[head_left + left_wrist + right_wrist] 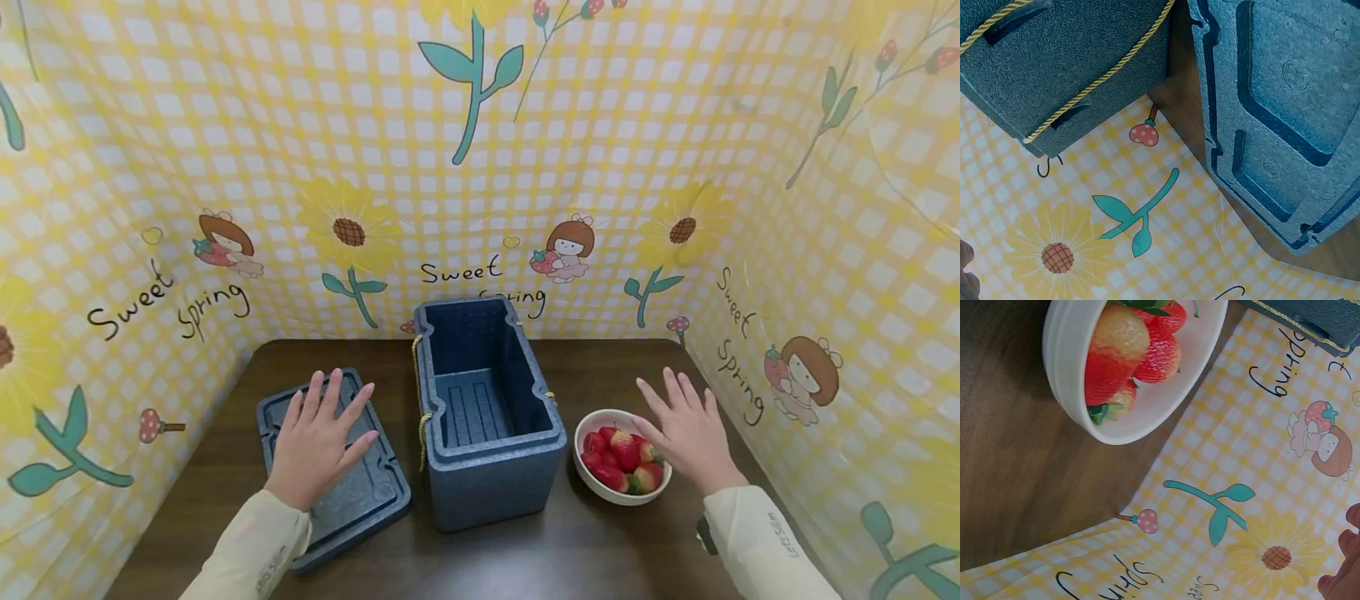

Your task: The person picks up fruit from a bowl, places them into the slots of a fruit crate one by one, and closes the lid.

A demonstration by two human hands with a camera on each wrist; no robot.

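My left hand hovers with spread fingers over a dark blue-grey foam lid, which lies flat on the table. On the other side, my right hand is spread out above the right rim of a white bowl of strawberries. Neither hand holds anything. Between them stands a foam cooler box with its top uncovered and its ribbed floor showing bare. Yellow cords run along its side. In the right wrist view, strawberries with green leaves fill the bowl.
The dark brown wooden table carries all of these. A yellow checked cloth printed with sunflowers and "Sweet Spring" hangs behind the table and along both sides. A dark band sits under the right sleeve.
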